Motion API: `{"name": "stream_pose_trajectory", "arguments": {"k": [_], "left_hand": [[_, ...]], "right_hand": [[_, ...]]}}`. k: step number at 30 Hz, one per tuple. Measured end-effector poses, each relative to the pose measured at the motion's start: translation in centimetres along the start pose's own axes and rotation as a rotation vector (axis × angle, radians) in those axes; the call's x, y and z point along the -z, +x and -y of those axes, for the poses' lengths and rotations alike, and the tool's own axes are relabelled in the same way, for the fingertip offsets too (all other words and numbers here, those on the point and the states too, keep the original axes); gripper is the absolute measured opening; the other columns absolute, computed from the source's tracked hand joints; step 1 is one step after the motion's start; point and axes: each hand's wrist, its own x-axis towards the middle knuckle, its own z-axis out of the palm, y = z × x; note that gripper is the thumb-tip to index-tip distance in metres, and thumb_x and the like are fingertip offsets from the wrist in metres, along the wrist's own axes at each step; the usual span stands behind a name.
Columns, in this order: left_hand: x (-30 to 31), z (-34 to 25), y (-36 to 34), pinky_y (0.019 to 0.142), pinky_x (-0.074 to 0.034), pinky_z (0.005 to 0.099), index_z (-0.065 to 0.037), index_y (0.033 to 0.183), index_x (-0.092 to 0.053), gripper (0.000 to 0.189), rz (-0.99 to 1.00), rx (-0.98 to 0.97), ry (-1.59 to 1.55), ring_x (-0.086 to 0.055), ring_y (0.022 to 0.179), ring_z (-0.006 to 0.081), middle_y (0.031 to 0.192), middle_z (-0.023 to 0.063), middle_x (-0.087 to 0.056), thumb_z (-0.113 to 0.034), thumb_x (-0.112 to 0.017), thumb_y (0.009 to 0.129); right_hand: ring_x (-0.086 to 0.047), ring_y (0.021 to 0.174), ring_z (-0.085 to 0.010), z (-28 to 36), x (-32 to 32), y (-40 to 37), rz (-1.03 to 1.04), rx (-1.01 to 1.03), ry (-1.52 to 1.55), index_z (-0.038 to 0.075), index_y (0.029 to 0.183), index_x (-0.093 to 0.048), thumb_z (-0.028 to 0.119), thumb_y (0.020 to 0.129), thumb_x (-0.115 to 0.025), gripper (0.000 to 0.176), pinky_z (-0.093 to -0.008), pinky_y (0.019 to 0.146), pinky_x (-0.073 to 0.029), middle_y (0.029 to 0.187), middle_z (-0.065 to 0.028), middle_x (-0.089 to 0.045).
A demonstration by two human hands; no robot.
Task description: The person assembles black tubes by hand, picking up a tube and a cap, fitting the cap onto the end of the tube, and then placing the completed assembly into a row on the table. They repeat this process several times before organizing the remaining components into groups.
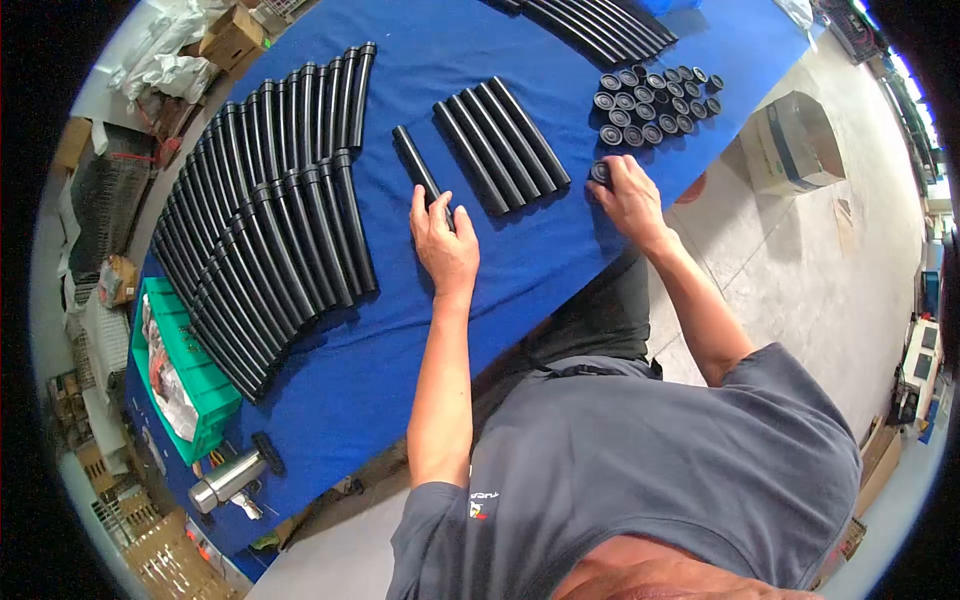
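Note:
My left hand [445, 250] is closed around the near end of a single black tube [411, 157], which lies on the blue cloth. My right hand [632, 203] pinches a round black cap [600, 172] near the table's front edge; the thumb is partly hidden. Between and beyond my hands, several black tubes [500, 145] lie side by side. Just past the right hand is a cluster of loose round black caps [652, 133] with ringed faces.
Long rows of capped black tubes [265, 215] fan out on the left. A green bin [212, 405] and a metal cylinder with a black end [228, 482] sit at the near left. More tubes [600, 28] lie at the far edge. A cardboard box [795, 145] stands on the floor.

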Motion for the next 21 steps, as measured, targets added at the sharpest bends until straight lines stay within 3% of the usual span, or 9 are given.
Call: {"name": "stream_pose_trajectory", "arguments": {"k": [3,6,7,10,13,16,17,21], "left_hand": [[0.0,0.1,0.1,0.111,-0.042,0.0494,-0.001,0.113,-0.069,0.028,-0.006,0.012,-0.002,-0.052,0.13,0.045,0.144,0.0281,-0.052,-0.01,-0.069,0.088],[0.2,-0.2,0.1,0.111,-0.042,0.0494,0.0,0.114,-0.069,0.028,-0.002,0.069,-0.043,-0.052,0.131,0.045,0.144,0.0288,-0.051,-0.011,-0.069,0.088],[0.2,0.1,0.2,0.111,-0.042,0.0495,0.0,0.114,-0.069,0.029,-0.017,0.043,-0.032,-0.052,0.131,0.0453,0.143,0.0296,-0.052,-0.012,-0.07,0.088],[0.0,0.5,1.0,0.108,-0.046,0.0469,-0.003,0.119,-0.068,0.035,-0.039,0.011,0.079,-0.056,0.128,0.0424,0.138,0.0286,-0.056,-0.014,-0.074,0.086],[1.4,0.0,4.5,0.1,-0.051,0.0495,-0.006,0.129,-0.064,0.047,0.108,0.125,0.118,-0.063,0.116,0.0427,0.127,0.0258,-0.063,-0.019,-0.075,0.085],[2.0,-0.6,7.5,0.09,-0.055,0.0535,-0.014,0.139,-0.059,0.057,0.304,0.275,0.309,-0.068,0.103,0.0438,0.113,0.0226,-0.069,-0.028,-0.072,0.086],[1.8,0.0,7.6,0.085,-0.056,0.0553,-0.018,0.135,-0.064,0.051,0.324,0.197,0.385,-0.07,0.094,0.0447,0.103,0.0212,-0.072,-0.035,-0.068,0.088],[3.3,0.3,5.2,0.079,-0.057,0.056,-0.017,0.127,-0.069,0.039,0.39,0.062,0.372,-0.071,0.088,0.0452,0.095,0.0218,-0.072,-0.027,-0.065,0.09]], "right_hand": [[-0.062,0.099,-0.0387,-0.3,-0.4,0.2,0.072,-0.074,0.003,0.001,0.12,-0.057,0.022,0.085,-0.079,0.047,-0.0461,0.084,-0.052,0.105,-0.0198,-0.061],[-0.062,0.101,-0.0389,0.6,1.2,-0.5,-0.056,0.006,-0.007,0.0,0.124,-0.057,0.026,0.085,-0.081,0.053,-0.0454,0.085,-0.052,0.108,-0.0209,-0.06],[-0.062,0.101,-0.038,1.5,2.2,-0.6,-0.031,-0.059,-0.015,-0.001,0.128,-0.056,0.028,0.084,-0.082,0.059,-0.0445,0.086,-0.052,0.109,-0.0211,-0.06],[-0.065,0.088,-0.0319,3.8,3.5,-1.6,-0.017,0.012,0.149,0.002,0.125,-0.058,0.018,0.086,-0.081,0.048,-0.0405,0.076,-0.054,0.099,-0.0168,-0.063],[-0.065,0.072,-0.0259,7.4,2.8,-2.8,0.134,0.07,0.51,0.002,0.116,-0.064,0.011,0.088,-0.079,0.033,-0.0358,0.064,-0.054,0.087,-0.0139,-0.064],[-0.068,0.074,-0.0263,10.1,0.2,-2.6,0.293,0.18,0.627,0.0,0.114,-0.064,0.011,0.09,-0.076,0.03,-0.0376,0.067,-0.055,0.089,-0.0158,-0.066],[-0.069,0.075,-0.0267,11.0,-0.7,-2.2,0.349,0.136,0.69,-0.001,0.114,-0.064,0.013,0.09,-0.075,0.029,-0.0381,0.067,-0.055,0.089,-0.0164,-0.067],[-0.07,0.075,-0.027,11.9,-2.0,-2.2,0.363,0.049,0.778,-0.003,0.112,-0.064,0.012,0.094,-0.068,0.024,-0.0385,0.068,-0.056,0.088,-0.018,-0.066]]}}
